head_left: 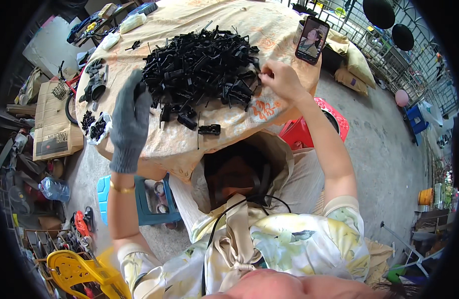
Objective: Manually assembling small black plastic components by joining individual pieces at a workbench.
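Floor: grey concrete (369, 164), with a blue stool (158, 218) placed at seven o'clock from the table (174, 145).
Table: covered by a beige patterned cloth (164, 17) — a phone (312, 41) with a lit screen is propped at two o'clock from its middle.
Black parts: piled in a wide heap (199, 65) on the table; one loose piece (209, 130) is seen at six o'clock, near the front edge.
Small black bits: gathered in a white bag (106, 122) at eight o'clock from the heap.
Left hand (131, 112): gloved in grey, fingers nearly straight, held beside the heap at nine o'clock — whether anything is gripped cannot be told.
Right hand (284, 79): bare, fingers curled at the heap's three o'clock edge; whether a part is pinched cannot be told.
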`<state>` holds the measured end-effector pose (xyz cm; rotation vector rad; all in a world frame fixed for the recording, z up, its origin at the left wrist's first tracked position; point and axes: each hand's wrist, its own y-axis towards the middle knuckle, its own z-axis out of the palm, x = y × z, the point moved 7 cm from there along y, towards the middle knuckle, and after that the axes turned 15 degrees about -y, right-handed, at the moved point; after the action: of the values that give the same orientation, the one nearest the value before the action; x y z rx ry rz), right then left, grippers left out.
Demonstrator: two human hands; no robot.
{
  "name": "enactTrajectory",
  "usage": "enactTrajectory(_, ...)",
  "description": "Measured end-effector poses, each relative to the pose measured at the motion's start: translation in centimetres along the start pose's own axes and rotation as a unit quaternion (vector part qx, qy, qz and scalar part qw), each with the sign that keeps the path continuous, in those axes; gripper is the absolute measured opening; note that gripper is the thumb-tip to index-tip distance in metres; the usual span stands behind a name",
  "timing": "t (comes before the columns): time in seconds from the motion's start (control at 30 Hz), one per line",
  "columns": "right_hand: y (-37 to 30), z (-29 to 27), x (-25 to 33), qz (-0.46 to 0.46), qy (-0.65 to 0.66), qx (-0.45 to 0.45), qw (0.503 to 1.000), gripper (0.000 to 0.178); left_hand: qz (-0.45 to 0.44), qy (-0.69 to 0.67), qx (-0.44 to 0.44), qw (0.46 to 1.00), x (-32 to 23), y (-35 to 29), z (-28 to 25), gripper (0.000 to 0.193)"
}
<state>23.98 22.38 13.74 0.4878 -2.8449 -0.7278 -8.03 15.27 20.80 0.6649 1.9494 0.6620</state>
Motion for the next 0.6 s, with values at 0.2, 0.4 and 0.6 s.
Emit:
enactTrajectory(0.2, 1.3, -2.5, -3.3, 0.116, 0.477, -0.171, 0.854, 0.012, -0.203, -0.470, 0.056, 0.857, -3.2, 2.0, 6.0, 0.035)
enactTrajectory(0.4, -2.0, -7.0, -0.1, 0.136, 0.520, -0.167, 0.826, 0.010, -0.277, -0.263, 0.362, 0.850, -3.6, -5.5, 10.3, 0.036)
enactTrajectory(0.6, -7.6, -6.4, 5.7, 0.151, 0.518, -0.020, 0.842, 0.022, -0.119, -0.169, 0.253, 0.945, -1.9, -2.8, 10.6, 0.040)
